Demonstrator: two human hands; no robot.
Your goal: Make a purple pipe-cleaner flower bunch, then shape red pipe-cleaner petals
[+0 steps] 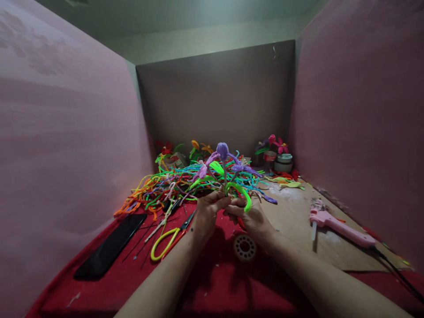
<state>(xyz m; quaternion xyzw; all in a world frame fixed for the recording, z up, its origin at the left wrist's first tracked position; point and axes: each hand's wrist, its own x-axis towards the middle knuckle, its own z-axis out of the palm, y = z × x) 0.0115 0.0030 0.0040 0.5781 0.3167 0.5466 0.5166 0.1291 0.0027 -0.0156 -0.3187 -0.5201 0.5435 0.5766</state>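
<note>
Both of my hands meet in the middle of the head view, above the red cloth. Between them stands a pipe cleaner flower (222, 151) in purple and lilac, upright, with bright green leaves. My left hand (209, 211) pinches the stem just below the leaves. My right hand (249, 216) has its fingers closed around the lower stem, beside a curled green leaf (243, 194). The stem's lower end is hidden by the fingers. Under my right hand lies a tape roll core (245, 247) with a ring of holes. Scissors (165, 245) with yellow and orange handles lie left of my left wrist.
A heap of loose coloured pipe cleaners (149, 185) spreads behind my hands. A black phone (111, 247) lies at left. At right, a pink glue gun (344, 227) with its cord rests on a brown board (291, 243). Finished flowers (281, 145) and a jar (283, 163) stand at the back.
</note>
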